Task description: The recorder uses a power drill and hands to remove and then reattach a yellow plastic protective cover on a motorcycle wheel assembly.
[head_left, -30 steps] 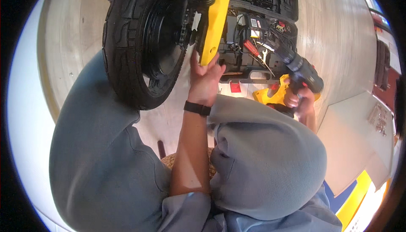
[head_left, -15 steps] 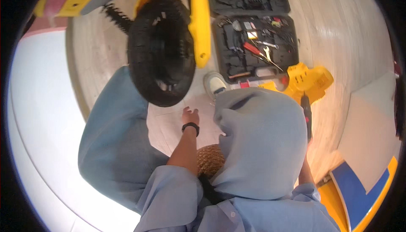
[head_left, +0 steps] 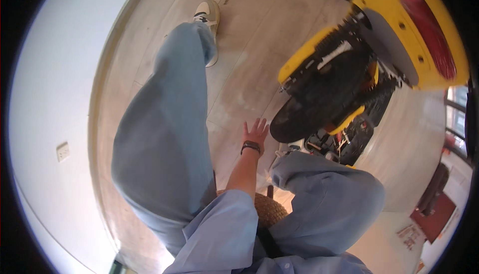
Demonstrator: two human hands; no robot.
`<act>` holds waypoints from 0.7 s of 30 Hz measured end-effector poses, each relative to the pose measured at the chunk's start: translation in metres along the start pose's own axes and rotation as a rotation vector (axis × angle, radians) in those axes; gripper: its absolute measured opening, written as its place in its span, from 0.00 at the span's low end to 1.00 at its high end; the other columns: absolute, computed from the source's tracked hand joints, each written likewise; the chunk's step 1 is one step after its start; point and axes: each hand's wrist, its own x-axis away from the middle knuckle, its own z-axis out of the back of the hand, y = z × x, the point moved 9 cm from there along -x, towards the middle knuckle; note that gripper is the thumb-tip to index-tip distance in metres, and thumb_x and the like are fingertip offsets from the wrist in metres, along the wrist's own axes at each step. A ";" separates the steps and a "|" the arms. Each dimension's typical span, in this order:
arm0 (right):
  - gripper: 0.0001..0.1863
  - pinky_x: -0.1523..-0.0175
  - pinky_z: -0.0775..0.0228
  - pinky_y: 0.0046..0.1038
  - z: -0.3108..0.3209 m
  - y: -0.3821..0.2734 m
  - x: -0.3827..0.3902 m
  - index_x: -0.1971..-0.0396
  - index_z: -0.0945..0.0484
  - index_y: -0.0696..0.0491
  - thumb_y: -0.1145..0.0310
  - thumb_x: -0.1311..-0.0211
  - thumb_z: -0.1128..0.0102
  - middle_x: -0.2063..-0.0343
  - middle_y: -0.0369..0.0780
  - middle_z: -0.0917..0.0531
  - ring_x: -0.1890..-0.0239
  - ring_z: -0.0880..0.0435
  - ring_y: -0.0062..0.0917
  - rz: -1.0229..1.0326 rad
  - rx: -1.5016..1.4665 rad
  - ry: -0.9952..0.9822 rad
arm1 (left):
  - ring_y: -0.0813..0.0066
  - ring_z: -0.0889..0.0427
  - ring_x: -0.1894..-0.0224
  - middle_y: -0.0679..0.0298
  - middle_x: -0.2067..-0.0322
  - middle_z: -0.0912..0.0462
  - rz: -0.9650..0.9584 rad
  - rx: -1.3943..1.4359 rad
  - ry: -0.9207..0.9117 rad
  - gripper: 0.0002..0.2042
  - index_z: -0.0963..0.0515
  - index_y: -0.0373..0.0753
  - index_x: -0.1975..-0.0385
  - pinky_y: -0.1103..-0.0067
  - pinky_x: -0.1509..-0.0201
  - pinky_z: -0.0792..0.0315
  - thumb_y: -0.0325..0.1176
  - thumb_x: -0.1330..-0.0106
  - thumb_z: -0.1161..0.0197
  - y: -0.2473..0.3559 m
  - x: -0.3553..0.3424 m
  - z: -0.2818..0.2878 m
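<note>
My left hand (head_left: 256, 134), with a dark band on the wrist, reaches out over the floor with its fingers spread. It holds nothing. Its fingertips lie close to the black tyre (head_left: 294, 119) of a yellow two-wheeled vehicle, but whether they touch I cannot tell. A yellow side panel (head_left: 304, 57) runs along the wheel. Above it sits the vehicle's yellow tail piece (head_left: 381, 4) with a long red light (head_left: 424, 27). My right hand is out of sight.
Beyond my right knee, partly behind the wheel, lies an open black tool case (head_left: 357, 141) with several tools. I sit on a woven stool (head_left: 272, 210). A white wall (head_left: 55, 99) with a socket (head_left: 62, 151) stands at the left. A dark red object (head_left: 434, 216) is at the right.
My view has swung left, so the vehicle and tool case now appear farther right. My left hand's fingers have spread. The right hand with its dark power screwdriver has left view.
</note>
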 end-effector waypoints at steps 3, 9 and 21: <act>0.46 0.29 0.80 0.55 -0.036 0.013 0.007 0.28 0.53 0.44 0.28 0.40 0.74 0.27 0.42 0.60 0.25 0.64 0.38 -0.057 -0.423 -0.170 | 0.72 0.65 0.25 0.74 0.26 0.64 -0.053 -0.163 0.023 0.37 0.54 0.55 0.28 0.48 0.28 0.66 0.36 0.37 0.48 -0.035 -0.008 -0.022; 0.39 0.31 0.81 0.60 -0.135 -0.010 -0.025 0.28 0.54 0.37 0.33 0.34 0.78 0.28 0.29 0.56 0.26 0.62 0.32 0.009 -1.122 -0.195 | 0.73 0.63 0.25 0.77 0.26 0.64 -0.106 -0.063 -0.008 0.35 0.52 0.56 0.28 0.48 0.28 0.62 0.35 0.36 0.49 -0.066 -0.014 -0.025; 0.35 0.42 0.62 0.54 0.008 -0.260 -0.035 0.34 0.49 0.41 0.42 0.38 0.63 0.44 0.37 0.42 0.40 0.45 0.37 0.565 -1.880 -0.363 | 0.69 0.64 0.25 0.69 0.26 0.66 -0.065 0.060 0.057 0.32 0.49 0.54 0.29 0.47 0.29 0.59 0.32 0.36 0.52 -0.053 -0.008 -0.013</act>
